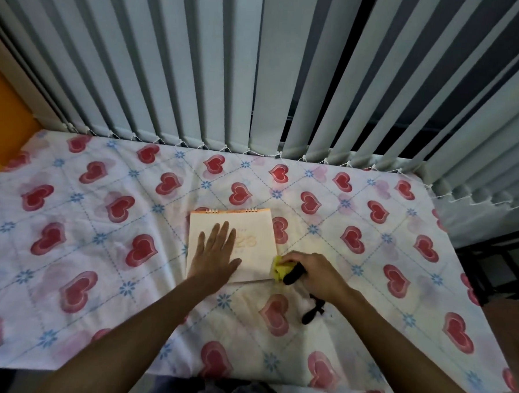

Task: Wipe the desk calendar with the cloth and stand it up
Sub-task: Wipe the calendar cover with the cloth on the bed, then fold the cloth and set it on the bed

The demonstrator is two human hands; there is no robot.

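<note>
Near the lower middle of the frame, the right hand (311, 271) has its fingers (291, 262) bunched around a yellow cloth (280, 269) at the lower right corner of the desk calendar (256, 241), with a dark object, hard to identify, sticking out of the same fist. Left of it, the left hand (214, 254) lies flat, fingers spread and gripping nothing, pinning the calendar down. It lies face up at frame centre, spiral binding along its upper edge. It looks light and stiff, likely to skid on fabric; lifting by the bound edge seems best. Under it is a surface draped in a heart-patterned sheet (101, 206); vertical blinds (199, 58) fill the upper frame, and the room is dim.
</note>
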